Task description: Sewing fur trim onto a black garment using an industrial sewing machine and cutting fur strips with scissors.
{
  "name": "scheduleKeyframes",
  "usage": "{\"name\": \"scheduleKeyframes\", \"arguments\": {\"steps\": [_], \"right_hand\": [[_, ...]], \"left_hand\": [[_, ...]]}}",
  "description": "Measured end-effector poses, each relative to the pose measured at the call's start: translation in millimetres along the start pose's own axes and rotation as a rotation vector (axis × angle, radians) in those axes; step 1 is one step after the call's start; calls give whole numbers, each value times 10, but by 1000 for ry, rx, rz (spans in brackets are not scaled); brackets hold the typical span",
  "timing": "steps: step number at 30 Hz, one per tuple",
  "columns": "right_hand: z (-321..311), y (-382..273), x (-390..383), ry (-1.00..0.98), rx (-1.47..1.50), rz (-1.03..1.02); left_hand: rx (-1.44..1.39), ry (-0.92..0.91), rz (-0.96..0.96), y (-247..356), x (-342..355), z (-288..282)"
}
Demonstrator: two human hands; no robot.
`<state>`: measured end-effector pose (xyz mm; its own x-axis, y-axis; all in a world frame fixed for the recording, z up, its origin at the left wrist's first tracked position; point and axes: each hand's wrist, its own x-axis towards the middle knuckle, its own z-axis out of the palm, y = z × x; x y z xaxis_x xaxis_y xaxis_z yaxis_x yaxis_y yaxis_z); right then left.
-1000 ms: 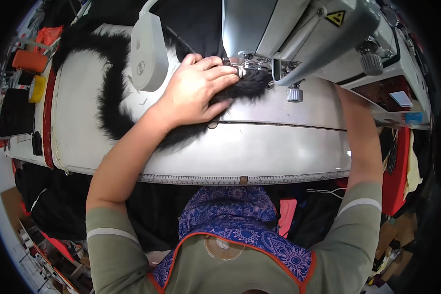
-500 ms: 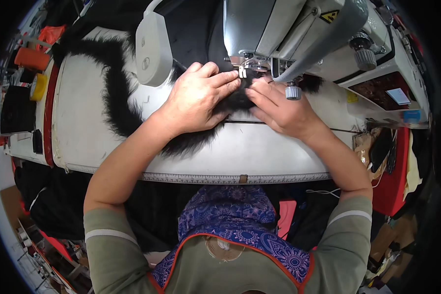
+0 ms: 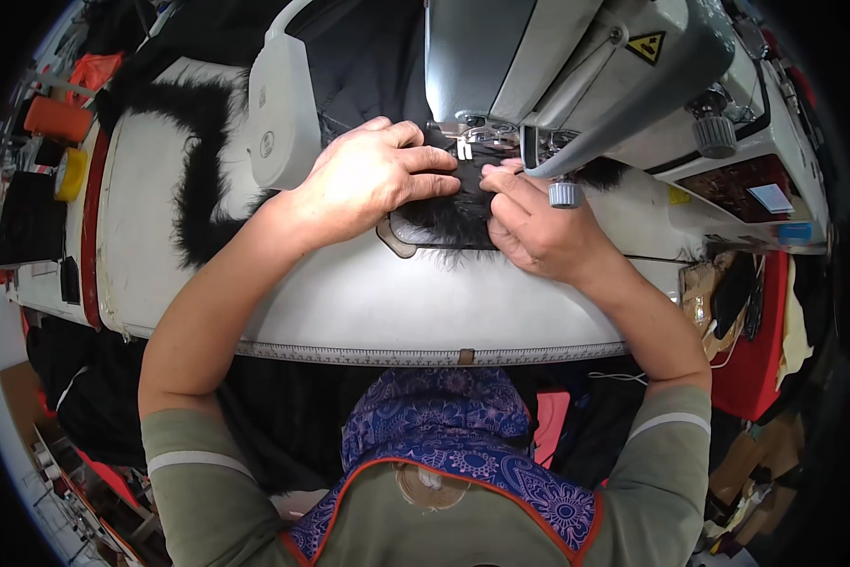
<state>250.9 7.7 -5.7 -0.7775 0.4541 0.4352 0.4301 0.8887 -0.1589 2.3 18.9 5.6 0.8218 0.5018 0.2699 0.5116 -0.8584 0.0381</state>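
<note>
both hands now sit close together at the needle of the sewing machine [image 3: 576, 66]: a second ago only the left hand [image 3: 373, 184] was pressing the black fur strip [image 3: 448, 213] while the right arm reached off to the side of the table, and half a second ago the right hand [image 3: 538, 231] had come in beside it. since then the two hands have drawn nearer, fingertips almost meeting just before the presser foot [image 3: 464, 142], which suggests the fur is being lined up and held ready for stitching rather than just parked there. the left hand lies flat and spread, palm down, fingers stretched over the fur, pressing and not gripping. the right hand is half curled, thumb and forefinger pinching the edge of the fur close to the foot. the fur strip lies on the bed of the machine right under the foot, trailing away to the left across the white table [image 3: 349, 312] in a long shaggy zigzag. it is deep black, long-haired, soft-looking, with wispy ends over the smooth pale table top. the table has a rounded front edge with a ruler strip [image 3: 396, 354] along it. the machine is hard grey and white metal, with a small knurled knob [image 3: 564, 195] by the right hand. orange and yellow thread spools [image 3: 61, 118] stand far left
</note>
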Motion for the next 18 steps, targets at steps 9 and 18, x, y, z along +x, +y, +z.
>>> {"name": "scheduleKeyframes", "arguments": {"steps": [9,18], "right_hand": [[-85,3,-30,-71,57,74],[-6,-61,-76,-94,50,117]], "left_hand": [[-24,58,65,148,-25,-11],[110,107,-35,59,-174,-18]]}}
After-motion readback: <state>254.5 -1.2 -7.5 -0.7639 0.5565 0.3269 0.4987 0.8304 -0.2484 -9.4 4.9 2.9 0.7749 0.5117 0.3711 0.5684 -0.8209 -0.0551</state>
